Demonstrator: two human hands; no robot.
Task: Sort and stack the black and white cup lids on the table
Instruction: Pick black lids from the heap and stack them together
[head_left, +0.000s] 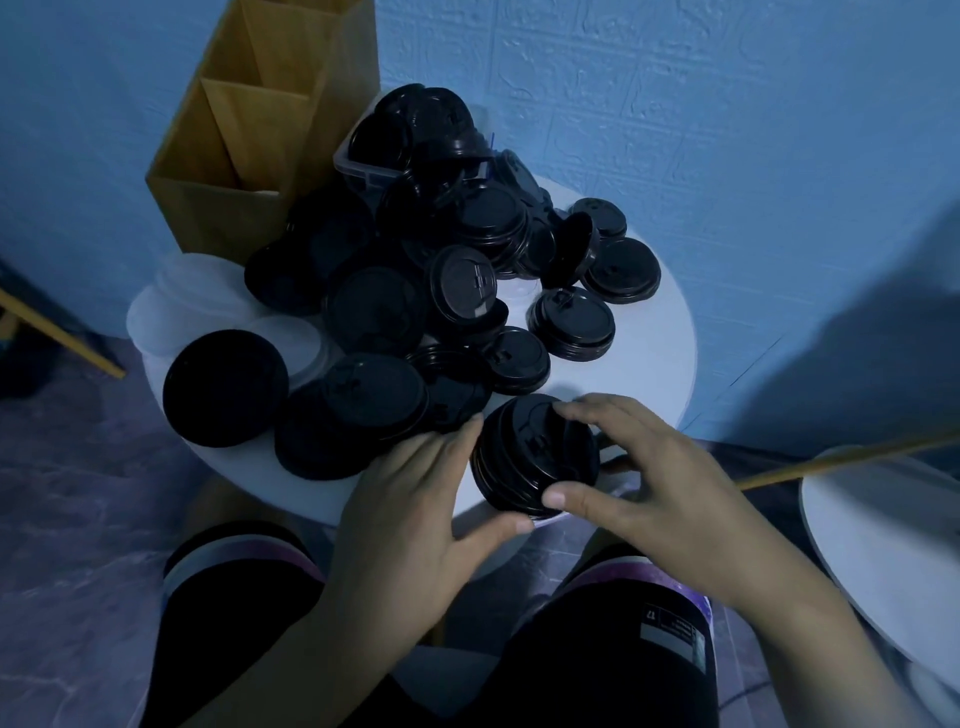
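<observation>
Black plastic dominates the round white table (649, 364): a heap of loose black lids (415, 291) runs from the clear tub (358, 171) at upper centre down toward the near edge. A few white lids (197, 291) sit at the left, in front of a cardboard box (249, 130). The stack of black lids (535, 457) being built stands at lower centre, right at the table's near edge, and it leans a little instead of sitting flat. The right hand (670, 467) grips it, with curled fingers over the top and the thumb on the near rim. The left hand (415, 499) lies beside it with fingers nearly straight, their tips against the stack's left side and the thumb reaching under its near rim, so it steadies more than it holds. The main risk looks to be the stack itself. Leaning so close to the edge, it could slide apart or drop into the lap if the right hand lets go before the lids are seated. The left hand is also touching the nearest loose lids, and a careless sweep could push some off the table. In this dim light a badly nested lid would be easy to miss.
</observation>
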